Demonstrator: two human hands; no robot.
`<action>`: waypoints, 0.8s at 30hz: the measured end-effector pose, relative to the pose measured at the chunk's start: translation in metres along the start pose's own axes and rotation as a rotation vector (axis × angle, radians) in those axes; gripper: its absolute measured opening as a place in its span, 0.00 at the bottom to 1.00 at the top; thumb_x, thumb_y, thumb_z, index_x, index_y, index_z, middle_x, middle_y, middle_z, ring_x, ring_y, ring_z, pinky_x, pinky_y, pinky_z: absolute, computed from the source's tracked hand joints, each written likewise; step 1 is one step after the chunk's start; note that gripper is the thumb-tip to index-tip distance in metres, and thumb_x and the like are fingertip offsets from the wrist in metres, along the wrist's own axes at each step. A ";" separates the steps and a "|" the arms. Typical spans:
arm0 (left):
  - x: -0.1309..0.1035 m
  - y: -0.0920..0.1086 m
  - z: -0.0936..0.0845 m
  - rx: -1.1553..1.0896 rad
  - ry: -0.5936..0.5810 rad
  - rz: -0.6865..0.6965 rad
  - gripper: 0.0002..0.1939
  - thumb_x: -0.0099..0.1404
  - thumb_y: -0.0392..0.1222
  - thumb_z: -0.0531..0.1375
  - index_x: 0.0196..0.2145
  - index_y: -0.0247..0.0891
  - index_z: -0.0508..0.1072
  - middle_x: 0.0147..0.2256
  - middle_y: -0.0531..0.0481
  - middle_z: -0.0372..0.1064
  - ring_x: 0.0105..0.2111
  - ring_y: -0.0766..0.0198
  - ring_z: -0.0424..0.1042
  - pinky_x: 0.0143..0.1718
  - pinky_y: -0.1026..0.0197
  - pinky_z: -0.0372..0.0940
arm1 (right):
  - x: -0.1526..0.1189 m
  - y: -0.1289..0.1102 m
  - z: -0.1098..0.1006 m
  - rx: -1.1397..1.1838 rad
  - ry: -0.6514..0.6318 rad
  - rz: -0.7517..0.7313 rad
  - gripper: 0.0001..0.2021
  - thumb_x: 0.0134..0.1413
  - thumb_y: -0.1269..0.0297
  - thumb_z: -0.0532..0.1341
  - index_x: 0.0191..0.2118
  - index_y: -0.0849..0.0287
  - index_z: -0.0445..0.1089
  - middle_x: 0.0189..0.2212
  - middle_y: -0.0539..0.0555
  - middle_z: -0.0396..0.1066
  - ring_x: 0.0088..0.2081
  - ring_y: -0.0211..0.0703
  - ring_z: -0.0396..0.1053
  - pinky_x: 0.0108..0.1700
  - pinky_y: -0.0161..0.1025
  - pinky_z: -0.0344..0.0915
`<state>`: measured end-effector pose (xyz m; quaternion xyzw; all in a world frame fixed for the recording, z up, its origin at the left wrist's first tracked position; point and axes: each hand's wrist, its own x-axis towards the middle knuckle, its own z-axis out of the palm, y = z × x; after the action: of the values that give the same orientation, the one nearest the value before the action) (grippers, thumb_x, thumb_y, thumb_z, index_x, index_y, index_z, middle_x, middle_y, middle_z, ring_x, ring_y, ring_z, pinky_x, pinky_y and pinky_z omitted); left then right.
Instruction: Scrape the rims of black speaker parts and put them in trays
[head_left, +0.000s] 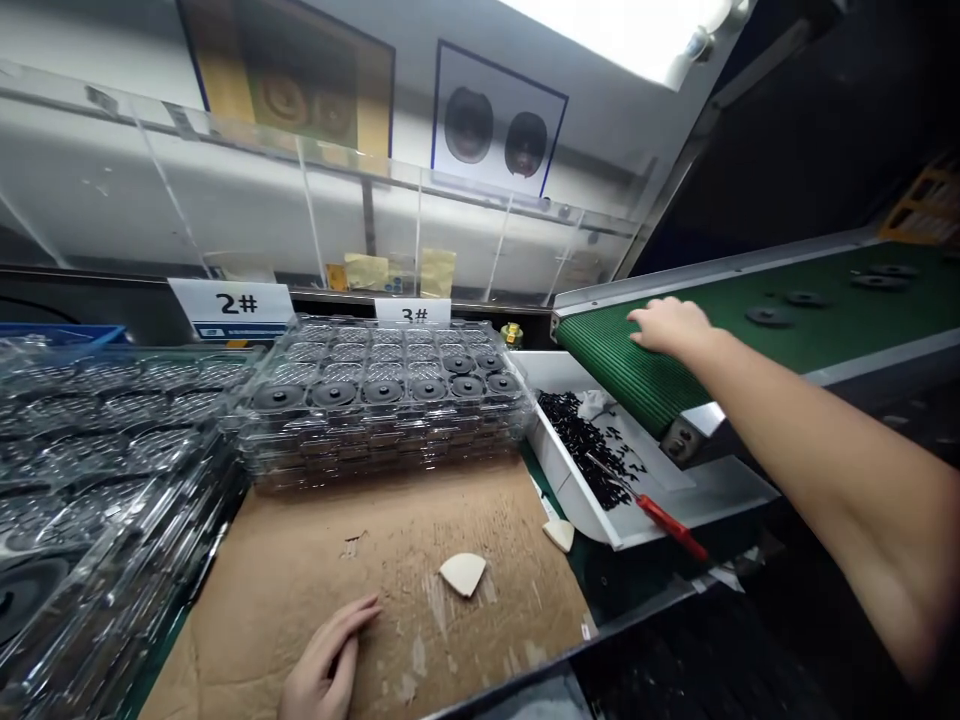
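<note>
Cardboard sheet [300,570]: brown, scuffed, lower centre of frame, under the left hand.
Left hand [326,660]: bottom centre, flat on the cardboard, palm down, fingers loosely together, holding nothing.
Right hand [670,325]: right of centre, reaching onto the near end of the green conveyor belt [825,320]; fingers curved down on the ribbed surface, whether pinching something cannot be told.
Black round parts [765,316]: lying on the belt further right, apart from the right hand.
Clear tray stack [382,400]: centre of frame, behind the cardboard, black round parts in the front row.
Second tray stack [97,470]: left side, mostly clear plastic.
White bin [585,500]: between trays and belt, small black pieces [581,440] inside, red-handled tool [667,522] lying at its near corner.
White wedge piece [463,574]: on the cardboard, near the left hand, not touching.
Labels: "2#" [232,303] upper left, "3#" [414,314] behind the centre stack.
</note>
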<state>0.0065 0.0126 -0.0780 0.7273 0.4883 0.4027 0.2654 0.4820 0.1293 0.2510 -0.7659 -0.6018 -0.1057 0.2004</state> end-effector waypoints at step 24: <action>0.019 0.161 0.006 -1.959 -0.267 -0.895 0.24 0.68 0.49 0.41 0.51 0.36 0.66 0.54 0.43 0.60 0.56 0.56 0.56 0.56 0.53 0.52 | -0.308 -0.161 0.108 0.547 -0.272 -0.676 0.41 0.49 0.53 0.61 0.63 0.59 0.40 0.53 0.58 0.60 0.56 0.52 0.54 0.55 0.49 0.58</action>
<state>0.0949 -0.0309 0.0508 -0.0068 0.1428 0.4018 0.9045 0.2397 -0.0633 0.0589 -0.4522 -0.8446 0.0992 0.2689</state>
